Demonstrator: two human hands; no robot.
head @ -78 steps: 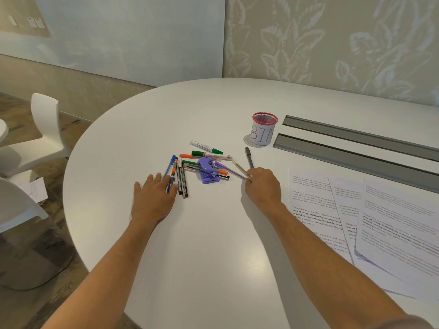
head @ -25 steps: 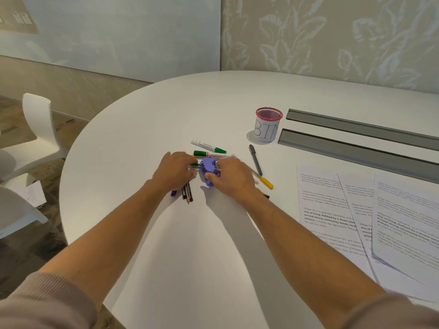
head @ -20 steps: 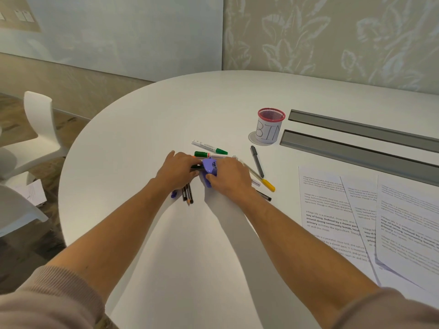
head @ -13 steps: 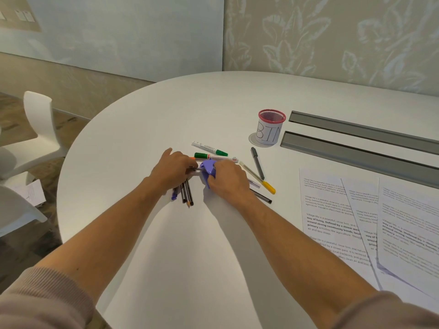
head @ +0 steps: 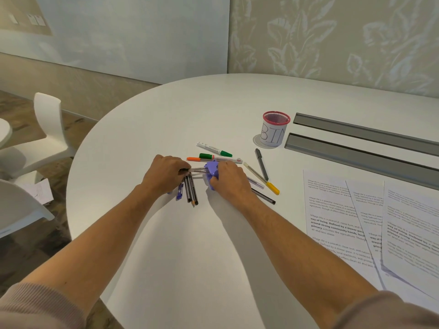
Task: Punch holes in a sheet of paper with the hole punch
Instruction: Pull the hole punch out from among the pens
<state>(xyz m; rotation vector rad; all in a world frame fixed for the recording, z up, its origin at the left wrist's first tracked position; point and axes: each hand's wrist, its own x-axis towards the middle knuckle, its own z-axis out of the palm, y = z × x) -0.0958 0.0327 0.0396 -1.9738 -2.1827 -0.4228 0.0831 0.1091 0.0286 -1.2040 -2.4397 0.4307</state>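
A small purple hole punch [head: 212, 171] sits among scattered pens at the middle of the white table [head: 166, 245]. My right hand [head: 231, 184] is closed around its right side. Just left of the punch, my left hand [head: 166, 176] pinches the ends of a few thin pens [head: 198, 170] that lie across it. Several printed sheets of paper [head: 344, 224] lie overlapping at the right, apart from both hands.
Markers [head: 215, 148] and pens [head: 261, 163] lie around the punch. A mesh cup marked BIN [head: 273, 132] stands behind them. Two grey cable-tray lids [head: 361, 153] run along the right. White chairs [head: 47, 138] stand off the table's left edge.
Both hands moved in from the table onto the pile. My right hand closed on the hole punch and my left hand took hold of the pens lying over it.
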